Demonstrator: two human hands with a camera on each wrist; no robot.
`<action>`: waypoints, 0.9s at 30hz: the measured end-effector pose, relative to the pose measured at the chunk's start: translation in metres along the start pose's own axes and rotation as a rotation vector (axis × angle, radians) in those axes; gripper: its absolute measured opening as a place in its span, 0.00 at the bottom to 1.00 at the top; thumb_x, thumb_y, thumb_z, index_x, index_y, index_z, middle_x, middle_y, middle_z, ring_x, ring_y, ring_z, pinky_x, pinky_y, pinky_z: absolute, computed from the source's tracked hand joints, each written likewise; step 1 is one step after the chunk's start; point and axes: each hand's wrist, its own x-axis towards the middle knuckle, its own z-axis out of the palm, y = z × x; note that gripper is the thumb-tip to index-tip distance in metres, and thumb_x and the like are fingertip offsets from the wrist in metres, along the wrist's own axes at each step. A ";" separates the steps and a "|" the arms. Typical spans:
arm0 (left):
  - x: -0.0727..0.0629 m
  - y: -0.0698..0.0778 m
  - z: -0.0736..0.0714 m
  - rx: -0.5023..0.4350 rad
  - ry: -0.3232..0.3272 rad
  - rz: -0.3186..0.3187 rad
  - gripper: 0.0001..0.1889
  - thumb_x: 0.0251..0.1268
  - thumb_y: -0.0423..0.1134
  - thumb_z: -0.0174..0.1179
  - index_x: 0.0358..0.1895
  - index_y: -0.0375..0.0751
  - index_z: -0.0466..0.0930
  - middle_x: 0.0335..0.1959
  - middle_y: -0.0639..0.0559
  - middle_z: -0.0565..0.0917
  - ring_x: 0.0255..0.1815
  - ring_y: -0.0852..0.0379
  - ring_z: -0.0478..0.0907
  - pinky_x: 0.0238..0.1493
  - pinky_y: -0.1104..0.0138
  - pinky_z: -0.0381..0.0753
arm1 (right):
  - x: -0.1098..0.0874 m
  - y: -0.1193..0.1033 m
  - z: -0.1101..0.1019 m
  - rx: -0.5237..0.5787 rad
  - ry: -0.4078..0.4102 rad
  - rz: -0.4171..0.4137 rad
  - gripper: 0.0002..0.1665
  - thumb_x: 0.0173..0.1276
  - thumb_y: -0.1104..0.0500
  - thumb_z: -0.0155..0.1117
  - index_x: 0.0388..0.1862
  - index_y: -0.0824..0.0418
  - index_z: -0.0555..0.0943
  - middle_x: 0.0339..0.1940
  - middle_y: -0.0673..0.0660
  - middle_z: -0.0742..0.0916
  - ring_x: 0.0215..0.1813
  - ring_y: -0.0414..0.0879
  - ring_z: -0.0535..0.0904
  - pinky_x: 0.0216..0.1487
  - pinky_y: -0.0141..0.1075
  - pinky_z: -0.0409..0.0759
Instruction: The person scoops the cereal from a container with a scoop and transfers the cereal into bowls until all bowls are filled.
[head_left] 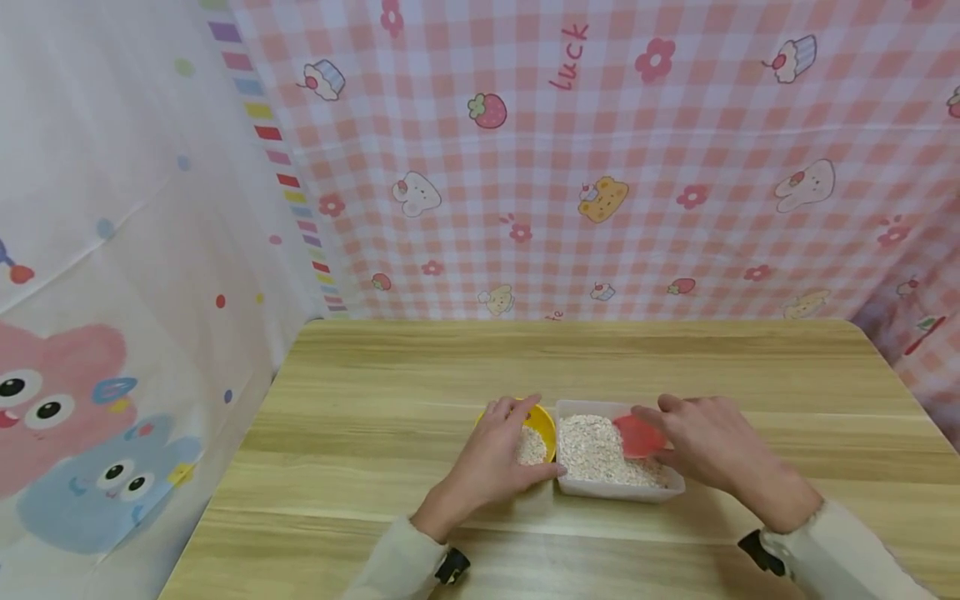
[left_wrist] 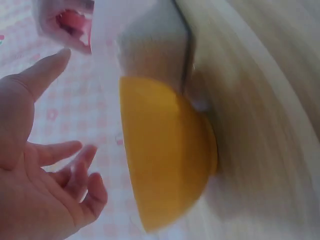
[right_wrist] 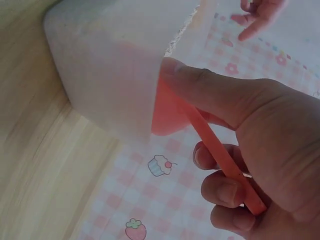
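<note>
My right hand (head_left: 716, 442) grips a red scoop (head_left: 639, 437) by its handle, with the fingers and thumb curled round it in the right wrist view. The scoop's bowl dips inside a clear plastic container (head_left: 618, 490) that holds a bed of rolled oats (head_left: 592, 446). Just left of that container stands a yellow bowl (left_wrist: 167, 155) with some oats in it. My left hand (head_left: 491, 454) hovers over the bowl's near left side, its thumb and fingers spread. In the left wrist view those fingers show apart from the bowl's rim, with nothing in them.
A wood-grain table (head_left: 375, 417) carries the bowl and the container side by side. Behind it hangs a pink checked cloth (head_left: 555, 167) with printed fruit and cakes. A white printed cloth (head_left: 150, 250) hangs along the left side.
</note>
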 end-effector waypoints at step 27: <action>0.010 0.016 0.018 -0.117 -0.204 -0.092 0.52 0.55 0.53 0.73 0.78 0.37 0.54 0.17 0.64 0.75 0.15 0.66 0.66 0.20 0.73 0.65 | 0.004 0.016 0.016 0.242 -0.078 -0.047 0.31 0.49 0.47 0.81 0.55 0.49 0.85 0.33 0.45 0.84 0.23 0.31 0.66 0.23 0.30 0.68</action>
